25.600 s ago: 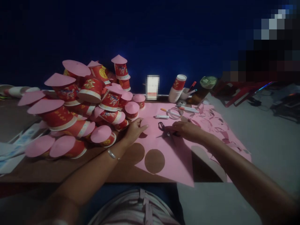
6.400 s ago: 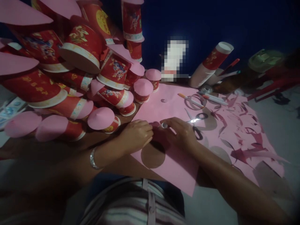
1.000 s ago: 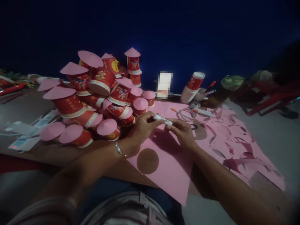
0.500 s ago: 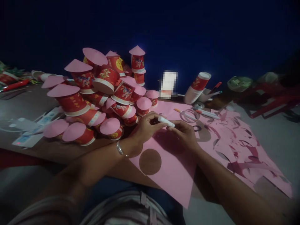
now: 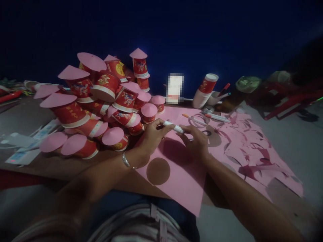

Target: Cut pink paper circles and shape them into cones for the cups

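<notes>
Both of my hands grip a white glue stick (image 5: 173, 126) above a pink paper sheet (image 5: 185, 174). My left hand (image 5: 151, 136), with a bracelet at the wrist, pinches its left end. My right hand (image 5: 194, 141) closes on its right end. The sheet has round holes cut in it, one (image 5: 158, 170) just below my left wrist. Black scissors (image 5: 207, 133) lie on the paper behind my right hand, partly hidden.
A heap of red paper cups with pink cone lids (image 5: 101, 101) fills the left of the table. At the back stand a stack of cups (image 5: 205, 90), pens (image 5: 217, 117), a tape ring (image 5: 198, 120) and a green-lidded jar (image 5: 248, 84). Pink paper scraps (image 5: 248, 151) litter the right side.
Over the last second both hands keep their grip on the glue stick with little movement; the view shifts slightly. Earlier, the hands pressed pink paper down on the sheet.
</notes>
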`<state>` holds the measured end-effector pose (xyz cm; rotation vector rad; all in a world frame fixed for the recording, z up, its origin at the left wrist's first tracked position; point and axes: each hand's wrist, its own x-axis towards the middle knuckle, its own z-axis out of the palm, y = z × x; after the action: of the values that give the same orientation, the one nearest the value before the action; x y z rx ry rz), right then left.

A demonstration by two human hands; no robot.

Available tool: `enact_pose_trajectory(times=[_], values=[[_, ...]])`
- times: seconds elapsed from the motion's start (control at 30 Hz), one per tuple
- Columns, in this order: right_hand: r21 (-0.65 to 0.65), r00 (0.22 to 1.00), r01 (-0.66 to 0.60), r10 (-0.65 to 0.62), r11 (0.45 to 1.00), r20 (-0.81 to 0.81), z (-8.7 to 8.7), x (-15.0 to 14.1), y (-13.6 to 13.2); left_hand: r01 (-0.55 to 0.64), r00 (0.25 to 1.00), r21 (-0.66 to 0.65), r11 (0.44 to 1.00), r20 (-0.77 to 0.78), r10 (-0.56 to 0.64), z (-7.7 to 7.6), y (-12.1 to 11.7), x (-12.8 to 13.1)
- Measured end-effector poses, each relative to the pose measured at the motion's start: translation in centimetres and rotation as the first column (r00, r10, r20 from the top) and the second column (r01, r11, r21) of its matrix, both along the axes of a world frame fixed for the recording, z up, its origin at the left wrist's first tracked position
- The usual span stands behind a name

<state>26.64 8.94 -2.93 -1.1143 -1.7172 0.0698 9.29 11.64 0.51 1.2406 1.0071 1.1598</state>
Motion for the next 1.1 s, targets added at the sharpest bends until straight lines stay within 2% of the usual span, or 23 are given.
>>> enact_pose_trajectory(times=[0.07, 0.13, 0.23, 0.3, 0.43, 0.47, 0.53, 0.67, 0.73, 0.77, 0.83, 0.9, 0.93, 1.0, 1.1], values=[[-0.047, 0.996, -0.007, 0.003, 0.999, -0.088, 0.6, 0.3, 0.2, 0.080, 0.997, -0.018, 0.997, 0.018, -0.080, 0.2, 0.6, -0.2], [-0.128, 0.969, -0.001, -0.031, 0.992, -0.246, 1.3, 0.8, 0.5, 0.161, 0.987, -0.031, 0.986, 0.010, -0.161, 0.4, 1.5, -0.7], [-0.276, 0.880, -0.006, -0.126, 0.961, -0.458, 2.1, 1.5, 1.2, 0.175, 0.981, -0.009, 0.984, -0.077, -0.176, 0.7, 2.7, -1.5], [-0.352, 0.840, -0.095, -0.115, 0.931, -0.531, 2.2, 1.7, 1.6, 0.210, 0.974, 0.006, 0.978, -0.091, -0.208, 0.9, 3.3, -1.6], [-0.452, 0.826, -0.338, 0.030, 0.826, -0.563, 1.6, 1.6, 1.7, 0.351, 0.934, 0.058, 0.934, -0.087, -0.346, 0.6, 3.8, -0.7], [-0.468, 0.828, -0.363, 0.048, 0.806, -0.559, 1.5, 1.5, 1.7, 0.348, 0.935, 0.086, 0.934, -0.104, -0.339, 0.5, 3.8, -0.3], [-0.470, 0.828, -0.369, 0.053, 0.802, -0.559, 1.4, 1.4, 1.6, 0.294, 0.953, 0.142, 0.945, -0.124, -0.278, 0.2, 3.8, 0.4], [-0.398, 0.791, -0.339, 0.029, 0.852, -0.611, 1.1, 1.7, 1.9, 0.225, 0.968, 0.188, 0.956, -0.152, -0.198, -0.5, 4.4, 1.3], [-0.376, 0.762, -0.273, -0.039, 0.885, -0.646, 0.6, 2.2, 2.5, 0.228, 0.945, 0.250, 0.941, -0.288, -0.153, -1.2, 5.1, 1.4], [-0.369, 0.752, -0.226, -0.079, 0.902, -0.654, 0.3, 2.6, 2.8, 0.234, 0.916, 0.307, 0.923, -0.389, -0.102, -1.6, 5.6, 1.4], [-0.348, 0.754, -0.132, -0.134, 0.928, -0.643, -0.3, 3.4, 3.5, 0.273, 0.788, 0.419, 0.866, -0.613, 0.048, -2.6, 6.6, 1.2], [-0.336, 0.789, -0.087, -0.141, 0.938, -0.599, -0.8, 4.1, 4.0, 0.379, 0.659, 0.459, 0.804, -0.744, 0.114, -3.5, 7.5, 1.2], [-0.334, 0.805, -0.080, -0.137, 0.939, -0.577, -1.0, 4.2, 4.1, 0.418, 0.618, 0.452, 0.788, -0.777, 0.118, -3.9, 7.8, 1.3], [-0.334, 0.819, -0.076, -0.132, 0.939, -0.558, -1.1, 4.3, 4.1, 0.444, 0.591, 0.436, 0.783, -0.799, 0.110, -4.4, 8.3, 1.5], [-0.334, 0.816, -0.099, -0.116, 0.937, -0.567, -0.9, 4.2, 3.9, 0.421, 0.609, 0.447, 0.789, -0.784, 0.120, -4.5, 8.6, 1.9]])
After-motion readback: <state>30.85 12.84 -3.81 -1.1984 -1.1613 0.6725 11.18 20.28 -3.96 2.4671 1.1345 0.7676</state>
